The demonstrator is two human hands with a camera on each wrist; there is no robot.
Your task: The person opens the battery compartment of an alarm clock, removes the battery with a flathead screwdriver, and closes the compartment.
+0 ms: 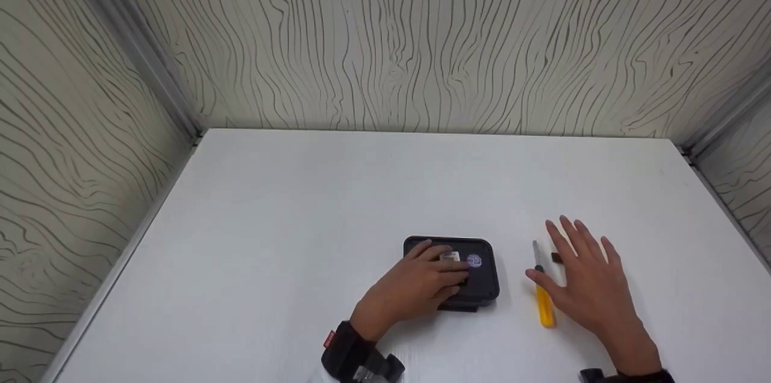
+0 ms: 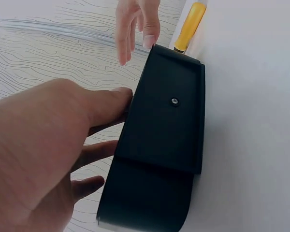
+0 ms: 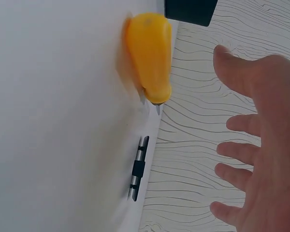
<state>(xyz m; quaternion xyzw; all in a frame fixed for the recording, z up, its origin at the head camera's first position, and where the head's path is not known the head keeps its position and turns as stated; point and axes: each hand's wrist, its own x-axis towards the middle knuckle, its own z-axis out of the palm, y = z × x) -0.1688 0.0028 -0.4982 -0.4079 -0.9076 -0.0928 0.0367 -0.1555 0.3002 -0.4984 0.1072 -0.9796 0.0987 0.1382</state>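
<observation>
A black box-shaped device (image 1: 482,280) with rounded corners lies on the white table, a white label and a round sticker on its top. My left hand (image 1: 418,283) rests on it, fingers spread over the top. In the left wrist view, the device's side (image 2: 159,125) shows a small screw (image 2: 174,101), and the thumb is at its upper edge. To the right lies a screwdriver (image 1: 544,305) with a yellow handle, its shaft pointing away. My right hand (image 1: 593,286) is held over the table just right of it, fingers spread and holding nothing.
A small dark piece with silver parts (image 3: 138,168) lies on the table beyond the screwdriver handle, partly hidden by the right hand in the head view. Wood-patterned panels (image 1: 391,40) enclose the white table (image 1: 289,208) at the back and both sides.
</observation>
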